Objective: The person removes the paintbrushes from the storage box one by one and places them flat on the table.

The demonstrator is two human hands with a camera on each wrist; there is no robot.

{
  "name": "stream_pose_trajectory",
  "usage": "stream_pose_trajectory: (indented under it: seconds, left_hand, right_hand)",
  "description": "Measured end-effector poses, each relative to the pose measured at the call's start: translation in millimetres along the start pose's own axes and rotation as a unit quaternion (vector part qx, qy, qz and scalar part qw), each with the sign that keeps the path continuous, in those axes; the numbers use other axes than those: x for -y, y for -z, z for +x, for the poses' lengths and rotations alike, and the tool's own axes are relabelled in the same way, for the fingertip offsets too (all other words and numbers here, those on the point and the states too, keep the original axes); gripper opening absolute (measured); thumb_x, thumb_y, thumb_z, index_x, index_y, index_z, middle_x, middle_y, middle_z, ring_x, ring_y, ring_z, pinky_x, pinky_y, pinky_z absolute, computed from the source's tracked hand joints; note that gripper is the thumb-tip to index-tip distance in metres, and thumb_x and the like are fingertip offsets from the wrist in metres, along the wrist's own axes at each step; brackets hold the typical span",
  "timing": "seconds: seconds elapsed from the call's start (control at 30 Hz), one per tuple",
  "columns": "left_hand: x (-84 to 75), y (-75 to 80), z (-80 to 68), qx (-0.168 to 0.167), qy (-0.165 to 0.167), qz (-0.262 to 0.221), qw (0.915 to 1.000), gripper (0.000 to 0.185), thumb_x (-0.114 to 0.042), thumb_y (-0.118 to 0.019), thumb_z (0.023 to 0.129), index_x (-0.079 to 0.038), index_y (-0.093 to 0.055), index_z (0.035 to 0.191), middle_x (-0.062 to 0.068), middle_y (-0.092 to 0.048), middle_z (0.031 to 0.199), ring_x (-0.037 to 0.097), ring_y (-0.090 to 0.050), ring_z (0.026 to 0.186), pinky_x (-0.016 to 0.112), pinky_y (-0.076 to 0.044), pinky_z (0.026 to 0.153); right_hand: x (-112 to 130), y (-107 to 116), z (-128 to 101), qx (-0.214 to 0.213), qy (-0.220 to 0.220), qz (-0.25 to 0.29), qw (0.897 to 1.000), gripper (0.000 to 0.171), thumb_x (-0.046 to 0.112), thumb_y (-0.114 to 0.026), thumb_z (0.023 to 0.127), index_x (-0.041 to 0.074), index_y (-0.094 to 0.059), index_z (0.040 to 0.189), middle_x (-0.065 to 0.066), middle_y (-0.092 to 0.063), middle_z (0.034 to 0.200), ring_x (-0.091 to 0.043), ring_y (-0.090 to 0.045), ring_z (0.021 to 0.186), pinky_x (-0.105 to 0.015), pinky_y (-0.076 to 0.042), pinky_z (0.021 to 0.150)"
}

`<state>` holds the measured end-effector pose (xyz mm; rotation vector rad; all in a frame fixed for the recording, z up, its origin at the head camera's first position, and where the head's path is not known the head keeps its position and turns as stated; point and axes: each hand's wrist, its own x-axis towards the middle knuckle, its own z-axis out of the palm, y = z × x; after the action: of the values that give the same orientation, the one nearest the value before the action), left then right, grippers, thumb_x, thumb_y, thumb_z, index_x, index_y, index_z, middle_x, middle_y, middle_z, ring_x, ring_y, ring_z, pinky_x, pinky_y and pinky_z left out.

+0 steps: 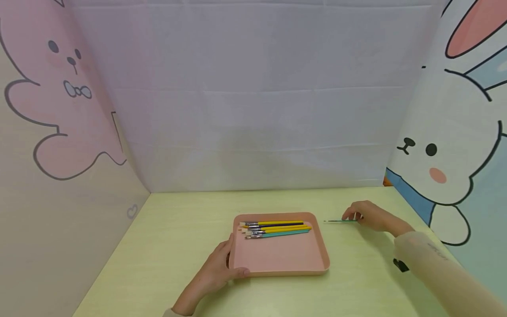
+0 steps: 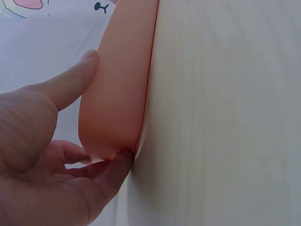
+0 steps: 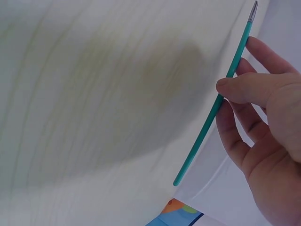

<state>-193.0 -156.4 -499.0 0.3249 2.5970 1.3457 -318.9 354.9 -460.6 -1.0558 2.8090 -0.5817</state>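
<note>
A pink tray [image 1: 277, 259] lies on the table with several paintbrushes [image 1: 277, 227] in its upper part, their handles yellow, dark and teal and their bristles to the left. My left hand [image 1: 217, 268] grips the tray's near left corner, thumb along the front wall and fingers at the left side. In the left wrist view, the fingertips touch the tray wall [image 2: 120, 80] close to the tabletop. Right of the tray, my right hand [image 1: 366, 215] pinches a thin teal paintbrush [image 3: 202, 134] between thumb and fingers. Its tip points left, toward the tray.
The pale yellow table [image 1: 166, 255] meets a white cloth wall [image 1: 253, 132] at the back. Side panels carry a pink cartoon animal [image 1: 75, 119] on the left and a white rabbit [image 1: 455, 132] on the right. A small black object [image 1: 401, 265] shows by the right sleeve.
</note>
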Motion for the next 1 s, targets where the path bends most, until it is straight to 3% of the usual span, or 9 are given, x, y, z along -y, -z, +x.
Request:
stream_pose_trajectory:
  seconds: [0.43, 1.0]
  left_hand:
    - [-1.1, -0.6, -1.2, 0.0, 0.004, 0.002, 1.0, 0.119, -0.044, -0.091, 0.083, -0.005, -0.018, 0.17, 0.025, -0.038, 0.163, 0.038, -0.051, 0.138, 0.059, -0.043, 0.112]
    - [-0.9, -0.7, -0.5, 0.001, 0.006, 0.006, 1.0, 0.119, -0.045, -0.09, 0.083, -0.005, -0.018, 0.17, 0.025, -0.038, 0.163, 0.036, -0.051, 0.136, 0.058, -0.044, 0.111]
  right_hand:
    - [-7, -9, 2, -0.008, 0.017, -0.006, 1.0, 0.039, -0.022, -0.068, 0.088, 0.007, -0.079, 0.111, -0.005, -0.072, 0.099, -0.02, -0.069, 0.086, -0.037, -0.059, 0.076]
    - [-8, -13, 4, -0.013, 0.007, -0.003, 1.0, 0.044, -0.024, -0.066, 0.086, 0.01, -0.08, 0.11, -0.001, -0.071, 0.099, -0.016, -0.067, 0.084, -0.032, -0.057, 0.074]
